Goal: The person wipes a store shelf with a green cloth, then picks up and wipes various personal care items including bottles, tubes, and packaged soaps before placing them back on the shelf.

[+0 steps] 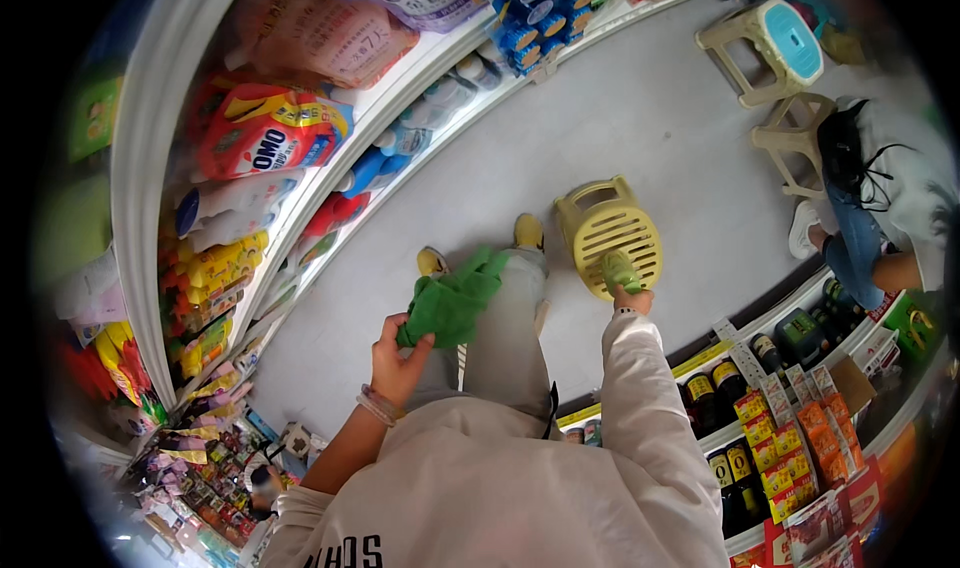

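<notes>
My left hand grips a crumpled green cloth, which hangs in front of my lap between thumb and fingers. Over on the right, my right hand is closed around one end of a light green object, perhaps a bottle or a packet; its exact kind cannot be made out. That object is above or against the slatted seat of a yellow plastic stool, and whether the two touch is unclear. My grey-trousered legs and yellow-toed shoes show below.
Shelves on the left hold detergent bags and bottles. Blue-capped bottles stand at the top. On the right, a person in jeans sits near stools. Lower right shelves carry dark bottles and hanging packets. Grey floor lies between.
</notes>
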Motion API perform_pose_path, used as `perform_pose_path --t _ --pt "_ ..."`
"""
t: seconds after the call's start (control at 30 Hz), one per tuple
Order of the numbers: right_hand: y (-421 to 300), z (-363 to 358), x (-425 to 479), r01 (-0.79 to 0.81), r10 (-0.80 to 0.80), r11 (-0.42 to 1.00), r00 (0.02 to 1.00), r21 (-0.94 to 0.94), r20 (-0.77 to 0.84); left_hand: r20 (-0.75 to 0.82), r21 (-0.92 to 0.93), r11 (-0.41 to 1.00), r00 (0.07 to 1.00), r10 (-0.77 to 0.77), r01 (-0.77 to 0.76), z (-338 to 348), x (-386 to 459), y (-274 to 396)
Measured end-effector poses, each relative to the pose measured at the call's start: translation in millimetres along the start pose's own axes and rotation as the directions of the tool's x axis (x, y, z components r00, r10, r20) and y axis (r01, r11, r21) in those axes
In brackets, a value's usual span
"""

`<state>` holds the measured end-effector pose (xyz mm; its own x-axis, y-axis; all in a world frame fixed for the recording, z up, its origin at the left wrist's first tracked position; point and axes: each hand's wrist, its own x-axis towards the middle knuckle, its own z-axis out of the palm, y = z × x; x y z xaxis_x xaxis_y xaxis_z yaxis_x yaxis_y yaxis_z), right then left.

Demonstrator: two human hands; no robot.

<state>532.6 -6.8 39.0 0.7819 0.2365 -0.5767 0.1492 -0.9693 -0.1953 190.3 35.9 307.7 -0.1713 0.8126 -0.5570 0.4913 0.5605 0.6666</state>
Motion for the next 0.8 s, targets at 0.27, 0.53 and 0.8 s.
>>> perform_pose_path --t 0.27,0.53,0.8 --pt "7 4 4 0.078 -0.077 0.996 0.996 0.032 -0.042 0.004 -0.015 0.999 0.999 -0.033 0.033 13 7 11" --pt "1 -1 4 0.105 -0.105 0.993 0.994 -0.055 0.0 0.014 0.019 1.0 1.0 0.0 0.0 13 12 15" --pt "-4 3 16 0.094 -0.081 0.99 0.99 -0.109 0.115 0.013 0.079 0.994 0.997 0.078 -0.079 17 13 21"
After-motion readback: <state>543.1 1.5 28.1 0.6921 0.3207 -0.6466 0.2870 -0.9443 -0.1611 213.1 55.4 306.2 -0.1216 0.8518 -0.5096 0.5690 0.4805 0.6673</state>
